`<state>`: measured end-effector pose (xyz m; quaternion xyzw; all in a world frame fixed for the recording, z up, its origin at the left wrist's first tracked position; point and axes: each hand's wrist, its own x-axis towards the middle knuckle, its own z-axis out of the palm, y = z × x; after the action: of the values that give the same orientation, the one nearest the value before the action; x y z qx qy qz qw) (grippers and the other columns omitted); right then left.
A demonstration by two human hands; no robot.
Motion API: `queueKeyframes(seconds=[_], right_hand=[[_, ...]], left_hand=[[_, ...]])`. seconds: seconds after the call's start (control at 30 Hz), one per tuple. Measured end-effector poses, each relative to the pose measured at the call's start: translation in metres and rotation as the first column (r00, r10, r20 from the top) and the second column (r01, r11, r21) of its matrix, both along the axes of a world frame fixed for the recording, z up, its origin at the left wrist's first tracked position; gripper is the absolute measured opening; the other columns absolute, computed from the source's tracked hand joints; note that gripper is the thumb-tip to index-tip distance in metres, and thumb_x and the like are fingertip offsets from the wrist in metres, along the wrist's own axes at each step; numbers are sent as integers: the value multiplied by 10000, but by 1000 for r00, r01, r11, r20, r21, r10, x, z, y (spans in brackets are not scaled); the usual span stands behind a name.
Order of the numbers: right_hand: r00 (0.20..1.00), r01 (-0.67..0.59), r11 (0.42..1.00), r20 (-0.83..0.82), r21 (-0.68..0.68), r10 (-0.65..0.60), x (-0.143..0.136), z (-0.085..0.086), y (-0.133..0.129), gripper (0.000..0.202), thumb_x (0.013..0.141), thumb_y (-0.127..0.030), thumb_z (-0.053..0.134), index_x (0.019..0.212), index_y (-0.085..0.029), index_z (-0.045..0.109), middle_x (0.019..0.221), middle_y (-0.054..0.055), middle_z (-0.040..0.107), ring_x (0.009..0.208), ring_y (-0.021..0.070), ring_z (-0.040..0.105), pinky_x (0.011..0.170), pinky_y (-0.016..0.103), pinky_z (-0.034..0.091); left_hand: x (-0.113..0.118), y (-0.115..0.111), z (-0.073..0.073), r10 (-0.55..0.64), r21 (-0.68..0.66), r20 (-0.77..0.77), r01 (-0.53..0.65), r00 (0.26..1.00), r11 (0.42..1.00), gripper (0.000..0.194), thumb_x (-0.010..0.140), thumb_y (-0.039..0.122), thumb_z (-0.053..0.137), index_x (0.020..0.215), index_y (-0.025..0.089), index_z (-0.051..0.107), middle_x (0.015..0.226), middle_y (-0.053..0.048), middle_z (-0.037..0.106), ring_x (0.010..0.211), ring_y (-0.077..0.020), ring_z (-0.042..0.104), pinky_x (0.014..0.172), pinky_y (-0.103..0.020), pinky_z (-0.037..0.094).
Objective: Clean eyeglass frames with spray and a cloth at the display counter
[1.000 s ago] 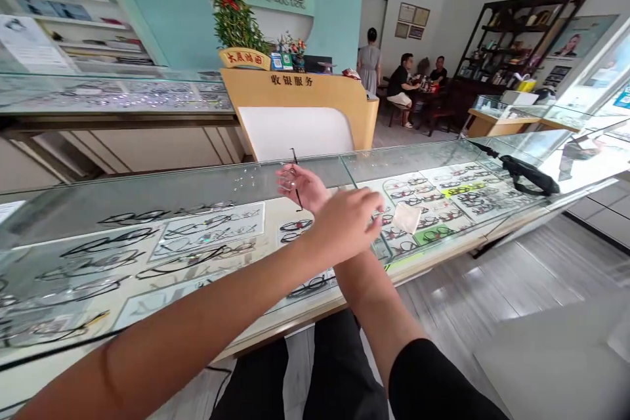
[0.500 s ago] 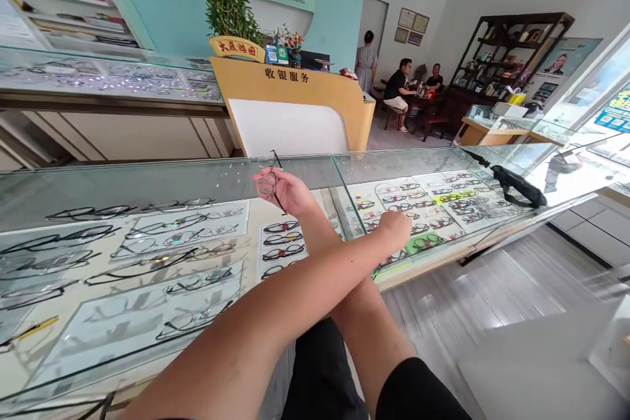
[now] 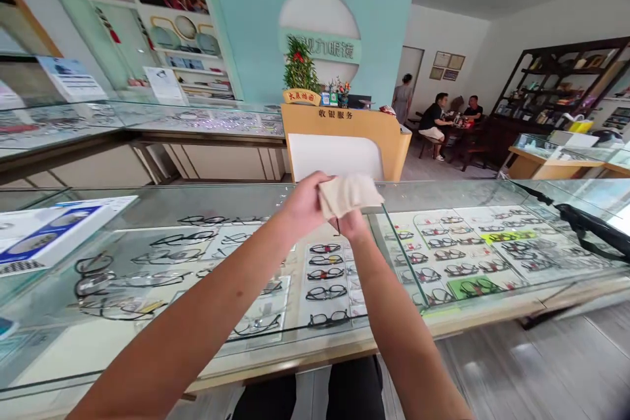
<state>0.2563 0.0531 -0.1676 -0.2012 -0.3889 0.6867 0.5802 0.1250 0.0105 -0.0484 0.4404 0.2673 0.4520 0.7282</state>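
My left hand (image 3: 306,200), fingers closed, grips a folded beige cloth (image 3: 352,193) above the glass display case (image 3: 236,193). Just under the cloth is my right hand (image 3: 350,224), closed around a pair of eyeglasses (image 3: 337,226). Only a thin dark part of that pair shows; the cloth covers the lenses and most of the right fingers. Inside the case, below my hands, several black-framed glasses (image 3: 327,273) lie in a column on a white tray.
On the case's left end lies a blue-and-white box (image 3: 54,233), with loose glasses (image 3: 113,285) near it. A black strapped object (image 3: 590,223) rests on the glass at right. Beyond stands a wooden cashier counter (image 3: 344,125); two people sit at a table (image 3: 457,123), another stands nearby.
My arms have uncrossed. My left hand came back from the right side and now holds the cloth over the eyeglasses in my right hand. The view has turned left.
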Motion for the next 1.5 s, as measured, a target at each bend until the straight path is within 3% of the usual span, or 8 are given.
queueKeyframes(seconds=[0.13,0.3,0.43,0.73,0.87,1.07,1.2,1.5], right_hand=[[998,-10,999,-62,-52,6,-2,2,-7,118,995,-343,685,937,-242,703,924,13,811,807,158,749,772,283,614],[997,-61,994,-51,-93,56,-10,6,-18,121,983,-346,751,951,-235,714,979,30,821,859,157,768,814,284,631],[996,-84,992,-45,-94,80,-23,9,-27,148,959,-356,780,921,-229,715,974,51,809,862,169,755,813,290,626],[992,-118,989,28,-90,121,-55,12,-49,175,992,-379,742,887,-241,722,986,49,790,893,187,735,825,322,605],[988,-135,986,56,-98,141,-58,10,-52,186,969,-404,768,890,-237,752,1001,48,795,900,181,733,843,314,606],[989,-134,987,56,-85,139,-56,8,-51,207,963,-424,791,904,-227,772,1022,50,799,910,171,723,849,301,596],[990,-129,987,42,-91,134,-56,10,-50,186,958,-416,789,906,-237,783,1007,44,807,914,175,723,837,301,592],[988,-124,988,78,-95,131,-59,9,-49,202,944,-427,780,903,-231,759,1011,53,806,894,173,717,815,292,568]], left_hand=[[-92,21,-13,265,-201,157,-232,951,952,370,896,329,765,1241,197,753,1040,-121,831,971,-335,820,772,-446,676],[-138,31,-46,455,-277,229,-390,861,878,596,850,89,783,1422,227,691,1088,-89,848,875,-219,833,770,-309,676],[-142,29,-65,452,-300,292,-367,843,880,602,865,34,764,1436,208,686,1129,-86,855,880,-169,830,787,-245,662],[-150,34,-85,312,-350,254,-214,915,912,185,959,201,678,1107,139,771,932,-80,816,781,-205,768,679,-310,618],[-148,36,-92,371,-343,179,-296,911,892,188,942,240,775,1114,163,766,1007,-62,824,856,-188,767,725,-283,602],[-147,28,-91,433,-273,75,-399,898,875,360,794,102,883,1097,201,716,989,-18,809,862,-174,753,779,-280,603],[-145,29,-89,466,-324,78,-420,881,848,214,852,65,841,987,158,703,984,-57,798,890,-170,753,818,-288,606],[-138,21,-90,307,-291,166,-251,937,923,259,886,196,919,1047,181,716,1076,-67,809,948,-197,766,936,-378,628]])
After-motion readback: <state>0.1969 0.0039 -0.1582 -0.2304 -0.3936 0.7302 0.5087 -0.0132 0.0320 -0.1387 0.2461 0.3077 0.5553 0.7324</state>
